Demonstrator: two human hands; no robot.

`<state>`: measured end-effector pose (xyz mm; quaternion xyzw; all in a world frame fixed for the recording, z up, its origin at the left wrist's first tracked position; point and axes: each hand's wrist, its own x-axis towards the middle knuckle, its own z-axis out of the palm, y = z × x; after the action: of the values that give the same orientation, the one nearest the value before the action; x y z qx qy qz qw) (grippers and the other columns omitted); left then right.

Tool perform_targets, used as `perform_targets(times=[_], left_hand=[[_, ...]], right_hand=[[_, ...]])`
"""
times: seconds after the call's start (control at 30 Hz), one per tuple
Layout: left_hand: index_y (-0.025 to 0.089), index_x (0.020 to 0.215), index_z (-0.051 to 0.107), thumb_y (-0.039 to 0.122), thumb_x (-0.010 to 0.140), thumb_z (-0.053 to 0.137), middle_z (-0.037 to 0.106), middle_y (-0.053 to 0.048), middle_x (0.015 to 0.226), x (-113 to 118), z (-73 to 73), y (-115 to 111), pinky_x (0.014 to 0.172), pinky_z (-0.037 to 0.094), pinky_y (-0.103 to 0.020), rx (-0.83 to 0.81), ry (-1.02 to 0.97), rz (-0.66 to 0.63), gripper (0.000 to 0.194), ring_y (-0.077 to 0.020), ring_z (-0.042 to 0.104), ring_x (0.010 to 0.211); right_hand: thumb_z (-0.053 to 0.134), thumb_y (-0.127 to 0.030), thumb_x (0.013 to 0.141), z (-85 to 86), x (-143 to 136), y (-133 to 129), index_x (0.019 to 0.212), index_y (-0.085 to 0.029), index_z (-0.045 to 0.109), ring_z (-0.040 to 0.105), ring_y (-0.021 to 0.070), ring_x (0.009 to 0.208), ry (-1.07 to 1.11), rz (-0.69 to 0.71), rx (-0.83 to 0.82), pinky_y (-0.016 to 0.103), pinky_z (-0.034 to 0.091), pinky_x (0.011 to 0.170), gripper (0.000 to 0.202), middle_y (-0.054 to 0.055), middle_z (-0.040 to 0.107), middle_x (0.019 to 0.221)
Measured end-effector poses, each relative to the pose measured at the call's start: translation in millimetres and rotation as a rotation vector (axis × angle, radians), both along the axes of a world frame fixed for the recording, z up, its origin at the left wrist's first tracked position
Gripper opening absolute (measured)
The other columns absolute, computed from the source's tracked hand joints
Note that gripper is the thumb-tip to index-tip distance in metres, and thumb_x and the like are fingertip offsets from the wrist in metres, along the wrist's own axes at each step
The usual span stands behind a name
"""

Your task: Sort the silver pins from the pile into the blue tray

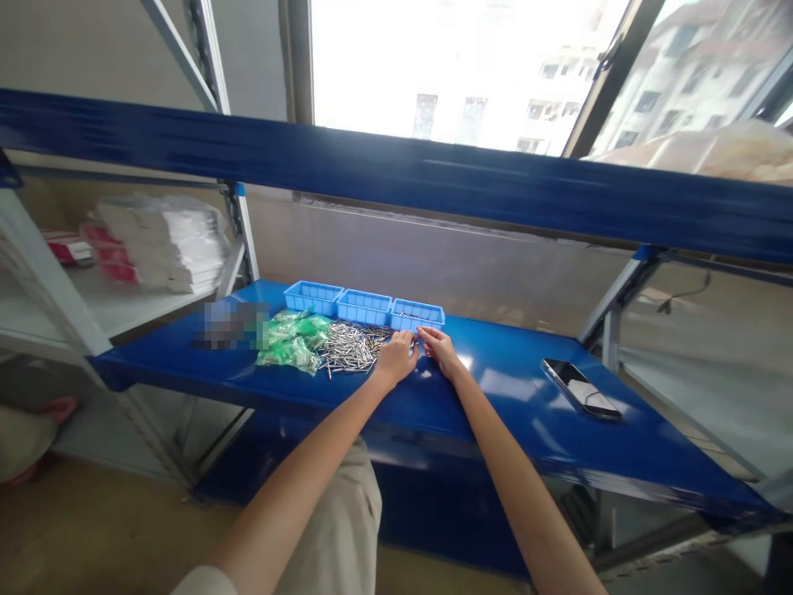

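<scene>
Left hand (pixel 396 357) resting curled at edge of metal pin pile (pixel 352 345), right hand (pixel 439 345) pinching near blue trays (pixel 364 306); grip contents too small to tell. Phone (pixel 581 387) lying on desk (pixel 508 388).

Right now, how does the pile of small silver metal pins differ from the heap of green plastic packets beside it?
The pile of small silver metal pins lies loose and shiny; the heap of green plastic packets is bagged and crinkled. The pins lie nearer both hands, left hand at their edge; the packets lie further left. Both rest on the blue metal shelf.
</scene>
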<state>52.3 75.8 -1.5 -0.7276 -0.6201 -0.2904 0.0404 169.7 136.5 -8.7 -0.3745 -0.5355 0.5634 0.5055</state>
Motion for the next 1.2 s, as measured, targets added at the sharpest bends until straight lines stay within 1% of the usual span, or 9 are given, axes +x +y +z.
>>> perform_targets(times=[0.13, 0.27, 0.47, 0.6, 0.77, 0.9, 1.0, 1.1, 1.2], left_hand=[[0.018, 0.097, 0.050, 0.024, 0.083, 0.041, 0.057, -0.005, 0.094, -1, -2.9, 0, 0.073, 0.043, -0.027, -0.009, -0.023, 0.030, 0.017, -0.0182, 0.053, 0.094], [0.017, 0.094, 0.051, 0.022, 0.081, 0.042, 0.058, -0.007, 0.094, -2, -7.4, -1, 0.077, 0.041, -0.029, 0.018, -0.022, 0.062, 0.017, -0.0197, 0.051, 0.094], [0.016, 0.091, 0.051, 0.019, 0.078, 0.043, 0.058, -0.007, 0.091, -4, -14.0, 1, 0.081, 0.039, -0.031, 0.019, -0.017, 0.001, 0.016, -0.0195, 0.052, 0.090], [0.015, 0.088, 0.052, 0.015, 0.078, 0.042, 0.058, -0.007, 0.092, -3, -11.2, -2, 0.082, 0.038, -0.032, 0.050, -0.050, 0.010, 0.015, -0.0195, 0.051, 0.091], [0.015, 0.084, 0.052, 0.011, 0.077, 0.041, 0.056, -0.006, 0.089, -4, -7.8, -8, 0.081, 0.038, -0.032, 0.118, -0.083, 0.012, 0.014, -0.0187, 0.049, 0.089], [0.015, 0.081, 0.053, 0.010, 0.077, 0.042, 0.055, -0.006, 0.088, -6, -6.3, -11, 0.082, 0.038, -0.032, 0.136, -0.063, -0.009, 0.013, -0.0183, 0.049, 0.088], [0.015, 0.079, 0.053, 0.010, 0.077, 0.041, 0.056, -0.005, 0.088, -6, -4.6, -16, 0.083, 0.037, -0.033, 0.135, -0.031, -0.045, 0.013, -0.0184, 0.049, 0.088], [0.016, 0.078, 0.053, 0.011, 0.078, 0.040, 0.056, -0.005, 0.087, -5, -4.3, -23, 0.083, 0.037, -0.034, 0.119, -0.013, -0.066, 0.014, -0.0188, 0.049, 0.088], [0.016, 0.077, 0.054, 0.011, 0.075, 0.042, 0.056, -0.005, 0.086, -4, -6.1, -31, 0.082, 0.037, -0.035, 0.090, 0.006, -0.086, 0.013, -0.0194, 0.049, 0.088]], right_hand=[[0.072, -0.042, 0.056, -2.5, 2, 1, 0.080, -0.015, 0.065, 0.041, 0.0042, 0.044, -0.002, -0.045, 0.011, 0.017, 0.030, 0.038, 0.037, -0.001, 0.057, 0.065], [0.073, -0.040, 0.055, -6.7, 4, 4, 0.079, -0.015, 0.065, 0.041, 0.0043, 0.043, 0.029, -0.098, 0.016, 0.017, 0.030, 0.036, 0.036, -0.001, 0.058, 0.066], [0.074, -0.038, 0.052, -15.5, 10, 12, 0.080, -0.017, 0.063, 0.045, 0.0062, 0.044, 0.189, -0.192, -0.036, 0.017, 0.033, 0.035, 0.037, -0.001, 0.058, 0.066], [0.073, -0.041, 0.054, -17.1, 13, 13, 0.086, -0.019, 0.063, 0.049, 0.0083, 0.047, 0.200, -0.245, -0.031, 0.019, 0.039, 0.037, 0.041, 0.000, 0.060, 0.071], [0.071, -0.043, 0.055, -15.5, 14, 4, 0.087, -0.020, 0.063, 0.056, 0.0131, 0.058, 0.108, -0.290, -0.007, 0.022, 0.044, 0.042, 0.040, 0.003, 0.062, 0.080], [0.069, -0.043, 0.057, -13.5, 14, -1, 0.087, -0.021, 0.061, 0.058, 0.0156, 0.065, 0.150, -0.346, -0.008, 0.023, 0.046, 0.044, 0.038, 0.005, 0.063, 0.084], [0.068, -0.043, 0.057, -14.4, 12, -3, 0.087, -0.020, 0.060, 0.056, 0.0129, 0.060, 0.159, -0.328, -0.012, 0.021, 0.044, 0.043, 0.038, 0.003, 0.061, 0.081], [0.068, -0.045, 0.056, -18.1, 8, -3, 0.087, -0.019, 0.058, 0.052, 0.0096, 0.051, 0.103, -0.262, 0.012, 0.019, 0.038, 0.038, 0.042, 0.000, 0.059, 0.073], [0.068, -0.048, 0.055, -21.5, 6, -1, 0.087, -0.018, 0.057, 0.049, 0.0087, 0.047, 0.038, -0.190, 0.046, 0.018, 0.035, 0.035, 0.045, 0.000, 0.058, 0.070]])
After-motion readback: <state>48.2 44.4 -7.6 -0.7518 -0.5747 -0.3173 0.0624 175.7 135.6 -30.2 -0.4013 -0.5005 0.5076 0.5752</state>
